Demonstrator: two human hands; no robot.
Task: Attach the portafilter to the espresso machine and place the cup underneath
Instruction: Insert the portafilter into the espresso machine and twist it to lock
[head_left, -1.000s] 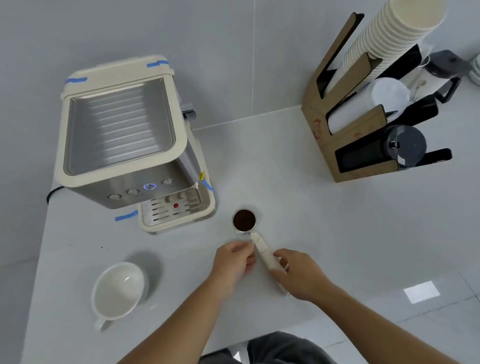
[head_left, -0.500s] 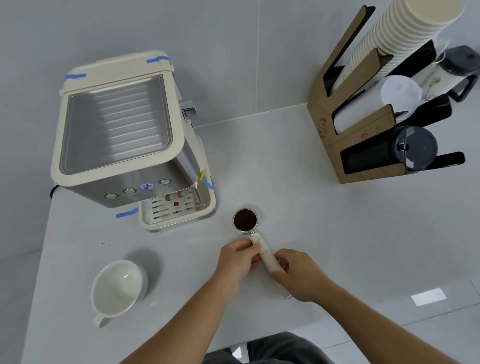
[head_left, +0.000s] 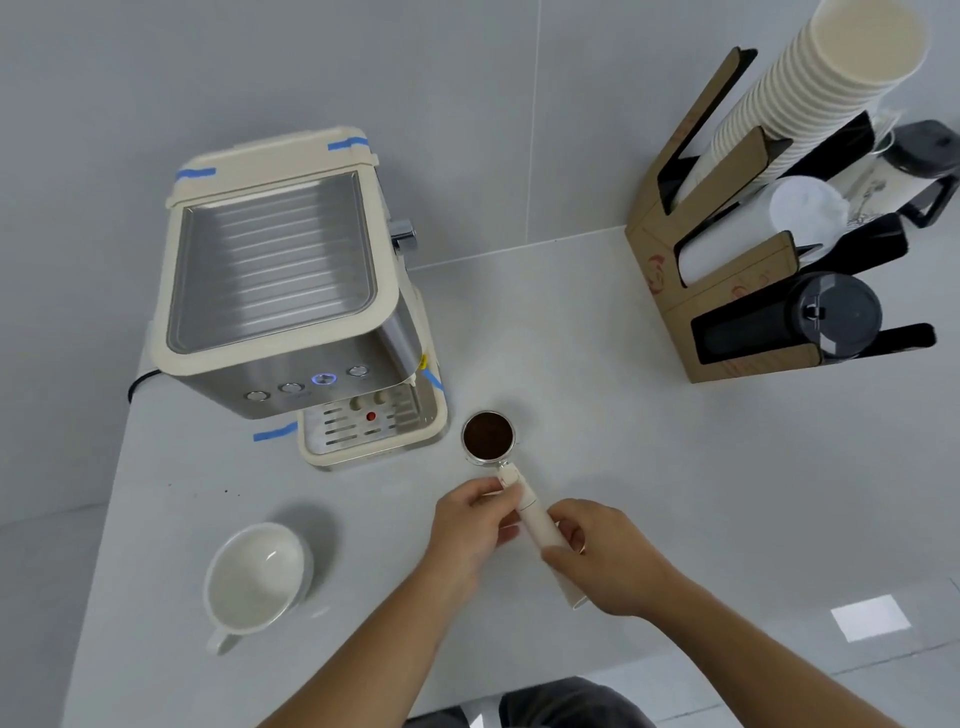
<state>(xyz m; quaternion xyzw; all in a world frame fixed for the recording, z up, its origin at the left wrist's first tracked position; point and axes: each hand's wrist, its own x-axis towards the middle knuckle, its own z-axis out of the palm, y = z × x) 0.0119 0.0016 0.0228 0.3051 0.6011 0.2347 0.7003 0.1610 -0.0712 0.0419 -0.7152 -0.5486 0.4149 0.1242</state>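
The portafilter (head_left: 488, 435) has a metal basket full of dark ground coffee and a cream handle, and sits just right of the espresso machine's drip tray. My left hand (head_left: 475, 522) pinches the handle near the basket. My right hand (head_left: 605, 556) wraps the handle's rear part. The cream and steel espresso machine (head_left: 280, 291) stands at the back left, its drip tray (head_left: 363, 434) bare. A white cup (head_left: 254, 579) rests empty on the counter, front left, apart from both hands.
A cardboard rack (head_left: 727, 291) at the back right holds stacked paper cups (head_left: 826, 88), lids and a black tumbler. The white counter (head_left: 597, 364) ends close to my body. Blue tape marks sit by the machine's base.
My left hand's fingers have slid up the handle towards the basket. The portafilter stays in about the same spot; the camera view has shifted slightly.
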